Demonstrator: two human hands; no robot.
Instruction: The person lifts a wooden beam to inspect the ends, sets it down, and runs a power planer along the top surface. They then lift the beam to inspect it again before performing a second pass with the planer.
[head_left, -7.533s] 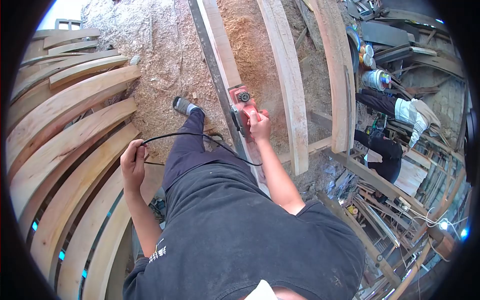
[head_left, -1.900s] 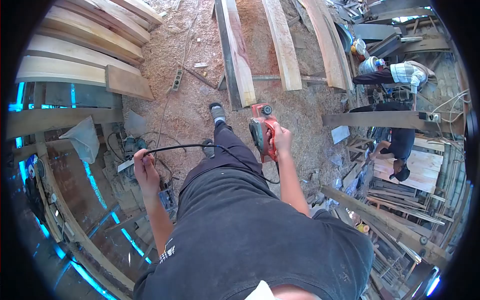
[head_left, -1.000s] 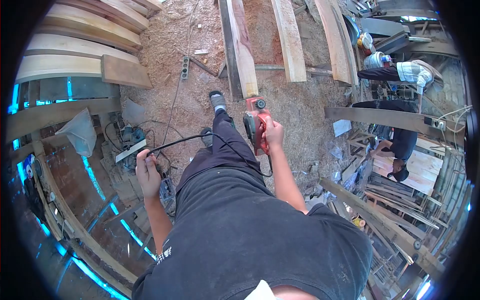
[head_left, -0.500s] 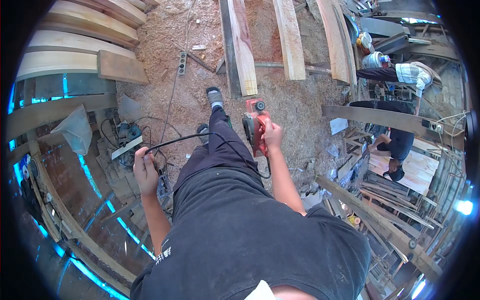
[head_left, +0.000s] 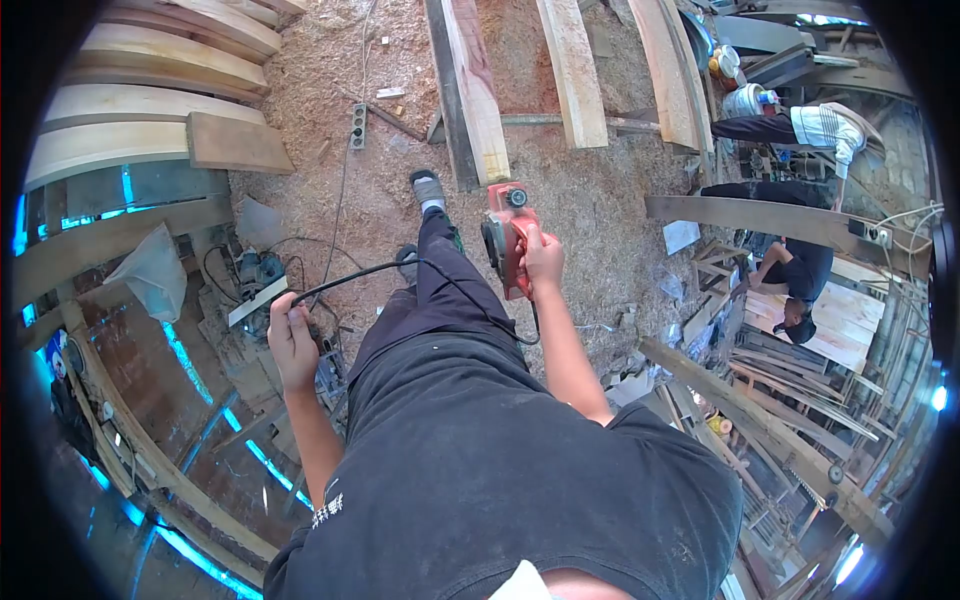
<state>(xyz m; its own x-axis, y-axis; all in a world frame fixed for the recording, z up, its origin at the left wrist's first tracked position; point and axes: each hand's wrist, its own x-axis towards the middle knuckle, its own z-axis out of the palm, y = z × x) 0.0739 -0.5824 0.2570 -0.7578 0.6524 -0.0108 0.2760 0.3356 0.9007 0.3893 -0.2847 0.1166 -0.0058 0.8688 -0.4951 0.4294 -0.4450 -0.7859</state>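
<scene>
My right hand (head_left: 541,258) is wrapped round the handle of a red electric hand planer (head_left: 512,225) with a black front knob. The planer's front end is right at the near end of a long wooden plank (head_left: 474,100), which has a dark side face. From the planer's rear a black power cord (head_left: 440,268) loops across my legs to the left. My left hand (head_left: 292,345) is closed on that cord and holds it up, out to the left of my body.
More planks (head_left: 572,75) lie ahead on a crossbar over a shavings-covered floor (head_left: 400,160). A power strip (head_left: 358,126) lies on the floor ahead left, near stacked boards (head_left: 150,104). Two other people (head_left: 800,285) work at the right, behind a wooden beam (head_left: 760,224).
The planks and floor have shifted slightly up and left in view. The planer has moved slightly forward, closer against the plank's end. Both hands keep their holds.
</scene>
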